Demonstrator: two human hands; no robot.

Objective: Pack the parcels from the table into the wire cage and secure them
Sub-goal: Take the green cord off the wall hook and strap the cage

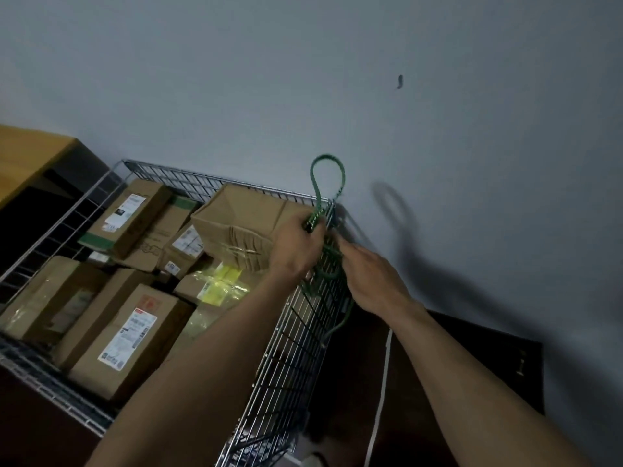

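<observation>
Parcels (101,372), labels (129,337) illegible, fill wire cage (296,345); left hand (296,247) grips cord (326,157).

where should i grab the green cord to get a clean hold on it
Take the green cord at the top of its open loop, coming from above. The loop stands upright and free over the left hand. The lower stretch lies against the wire cage wall, so a grip there would probably be harder.
</observation>
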